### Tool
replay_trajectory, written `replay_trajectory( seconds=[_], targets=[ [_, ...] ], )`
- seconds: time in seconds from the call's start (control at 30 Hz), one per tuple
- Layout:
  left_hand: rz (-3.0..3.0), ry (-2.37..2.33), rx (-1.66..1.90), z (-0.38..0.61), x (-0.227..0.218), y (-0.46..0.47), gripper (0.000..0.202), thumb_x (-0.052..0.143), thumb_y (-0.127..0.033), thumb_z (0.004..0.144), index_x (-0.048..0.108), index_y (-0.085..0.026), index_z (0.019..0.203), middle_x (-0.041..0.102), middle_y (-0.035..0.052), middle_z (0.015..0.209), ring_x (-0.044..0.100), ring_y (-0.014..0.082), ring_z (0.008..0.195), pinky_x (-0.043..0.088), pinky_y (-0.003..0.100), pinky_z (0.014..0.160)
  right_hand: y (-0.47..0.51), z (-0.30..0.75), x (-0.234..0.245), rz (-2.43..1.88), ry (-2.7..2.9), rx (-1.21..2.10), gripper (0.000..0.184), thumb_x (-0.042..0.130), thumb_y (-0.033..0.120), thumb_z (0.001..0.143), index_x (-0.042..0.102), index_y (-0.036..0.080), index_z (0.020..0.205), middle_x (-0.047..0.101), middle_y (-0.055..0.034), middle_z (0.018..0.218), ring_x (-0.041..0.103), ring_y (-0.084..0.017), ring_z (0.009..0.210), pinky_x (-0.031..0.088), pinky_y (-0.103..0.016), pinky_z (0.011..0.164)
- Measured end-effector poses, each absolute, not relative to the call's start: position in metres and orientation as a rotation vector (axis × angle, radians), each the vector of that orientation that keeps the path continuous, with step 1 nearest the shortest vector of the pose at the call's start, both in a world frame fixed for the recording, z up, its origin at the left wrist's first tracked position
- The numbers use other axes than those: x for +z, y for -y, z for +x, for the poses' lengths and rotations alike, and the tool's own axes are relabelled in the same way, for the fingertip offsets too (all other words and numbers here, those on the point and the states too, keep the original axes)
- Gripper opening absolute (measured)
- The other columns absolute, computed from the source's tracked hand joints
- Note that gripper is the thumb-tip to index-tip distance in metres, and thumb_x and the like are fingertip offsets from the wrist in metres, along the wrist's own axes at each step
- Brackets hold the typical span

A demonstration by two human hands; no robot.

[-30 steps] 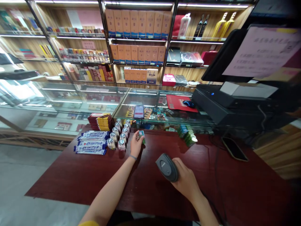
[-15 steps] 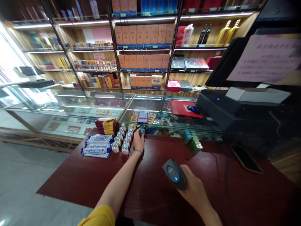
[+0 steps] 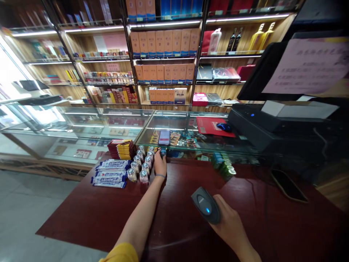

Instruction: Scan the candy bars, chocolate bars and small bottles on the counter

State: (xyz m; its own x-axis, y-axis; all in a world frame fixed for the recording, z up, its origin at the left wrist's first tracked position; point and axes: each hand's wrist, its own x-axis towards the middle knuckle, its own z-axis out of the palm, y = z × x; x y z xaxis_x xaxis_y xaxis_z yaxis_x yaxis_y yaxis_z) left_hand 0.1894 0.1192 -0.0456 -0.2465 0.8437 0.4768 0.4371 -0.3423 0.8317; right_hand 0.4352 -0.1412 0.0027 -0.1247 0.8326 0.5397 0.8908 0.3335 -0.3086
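Observation:
My left hand rests on the dark red counter next to the jars, its fingers closed on a small blue-green packet held up near the glass case. Several small clear jars with silver lids stand in rows just left of that hand. My right hand lies nearer me, gripping a black handheld barcode scanner with a lit blue dot on top. Nothing else touches that hand.
Blue-and-white wrapped bars and a stack of red-and-yellow packs lie left of the jars. Green tubes stand right, with a black phone farther along. A glass display case lines the counter's far edge, with a till printer at right.
My left hand has moved forward from beside the jars toward the glass case, carrying the packet. The scanner has come nearer me and its blue light now shows.

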Motion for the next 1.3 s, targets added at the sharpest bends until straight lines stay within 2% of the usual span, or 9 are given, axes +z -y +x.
replay_trajectory(
  seconds=[0.17,0.37,0.43,0.57,0.67,0.8,0.93,1.13,1.3],
  targets=[
    [1.647,-1.555,1.579,0.190,-0.045,-0.121,0.045,0.056,-0.017,0.090,0.052,-0.015,0.135,0.056,0.0174,0.134,0.050,0.0288,0.131,0.036,0.047,0.115,0.141,0.433,0.003,-1.526,1.961,-0.111,0.050,0.058,0.016,0.071,0.058,0.023,0.121,0.070,-0.0099,0.110,0.072,-0.027,0.097,0.059,-0.031,0.073],
    [1.648,-1.548,1.570,0.190,-0.043,-0.120,0.048,0.054,-0.015,0.090,0.050,-0.014,0.138,0.055,0.0181,0.138,0.048,0.0290,0.135,0.034,0.047,0.117,0.143,0.426,0.006,-1.590,1.911,-0.079,0.052,0.055,0.014,0.070,0.053,0.023,0.121,0.068,-0.0103,0.111,0.071,-0.027,0.098,0.057,-0.032,0.073],
    [1.670,-1.535,1.579,0.190,-0.043,-0.119,0.051,0.054,-0.015,0.090,0.048,-0.015,0.140,0.053,0.0177,0.141,0.046,0.0286,0.137,0.033,0.046,0.118,0.144,0.423,0.012,-1.593,1.928,-0.054,0.047,0.054,0.013,0.071,0.051,0.024,0.116,0.067,-0.0089,0.107,0.071,-0.026,0.094,0.056,-0.030,0.069],
    [1.747,-1.510,1.609,0.188,-0.043,-0.115,0.057,0.056,-0.016,0.089,0.042,-0.014,0.144,0.050,0.0184,0.144,0.044,0.0290,0.139,0.032,0.047,0.119,0.147,0.421,0.028,-1.675,1.901,0.042,0.027,0.053,0.014,0.074,0.047,0.026,0.097,0.061,-0.0019,0.087,0.067,-0.022,0.077,0.049,-0.027,0.061],
    [1.822,-1.506,1.636,0.187,-0.042,-0.113,0.058,0.058,-0.018,0.089,0.041,-0.013,0.145,0.050,0.0194,0.143,0.044,0.0298,0.138,0.033,0.050,0.118,0.151,0.424,0.038,-1.703,1.883,0.034,0.026,0.054,0.014,0.074,0.047,0.025,0.097,0.059,-0.0021,0.088,0.065,-0.022,0.078,0.046,-0.028,0.062],
    [1.940,-1.427,1.805,0.188,-0.035,-0.104,0.049,0.058,-0.023,0.091,0.047,-0.015,0.138,0.051,0.0179,0.138,0.044,0.0290,0.137,0.034,0.051,0.117,0.162,0.436,0.045,-1.752,1.832,0.006,0.024,0.054,0.014,0.076,0.047,0.025,0.095,0.057,-0.0019,0.087,0.064,-0.022,0.081,0.045,-0.028,0.063],
    [2.065,-1.232,1.923,0.211,-0.026,-0.085,0.037,0.062,-0.028,0.091,0.056,-0.016,0.126,0.057,0.0154,0.124,0.052,0.0275,0.126,0.040,0.050,0.112,0.173,0.450,0.049,-1.822,1.756,-0.020,0.021,0.056,0.015,0.075,0.046,0.025,0.091,0.055,-0.0012,0.085,0.063,-0.022,0.077,0.043,-0.027,0.060],
    [2.010,-0.954,1.531,0.302,-0.023,-0.054,0.045,0.060,-0.031,0.092,0.053,-0.023,0.136,0.050,0.0138,0.128,0.052,0.0249,0.123,0.045,0.043,0.108,0.188,0.473,0.052,-1.876,1.646,0.015,0.020,0.056,0.016,0.078,0.049,0.024,0.095,0.056,-0.0019,0.089,0.063,-0.021,0.080,0.046,-0.028,0.065],
    [1.964,-0.845,1.308,0.370,-0.027,-0.049,0.060,0.062,-0.023,0.089,0.044,-0.027,0.146,0.043,0.0122,0.132,0.053,0.0239,0.121,0.046,0.044,0.107,0.202,0.493,0.053,-1.910,1.571,0.001,0.017,0.058,0.019,0.080,0.051,0.025,0.095,0.057,-0.0015,0.087,0.064,-0.020,0.078,0.045,-0.027,0.064]
  ],
)
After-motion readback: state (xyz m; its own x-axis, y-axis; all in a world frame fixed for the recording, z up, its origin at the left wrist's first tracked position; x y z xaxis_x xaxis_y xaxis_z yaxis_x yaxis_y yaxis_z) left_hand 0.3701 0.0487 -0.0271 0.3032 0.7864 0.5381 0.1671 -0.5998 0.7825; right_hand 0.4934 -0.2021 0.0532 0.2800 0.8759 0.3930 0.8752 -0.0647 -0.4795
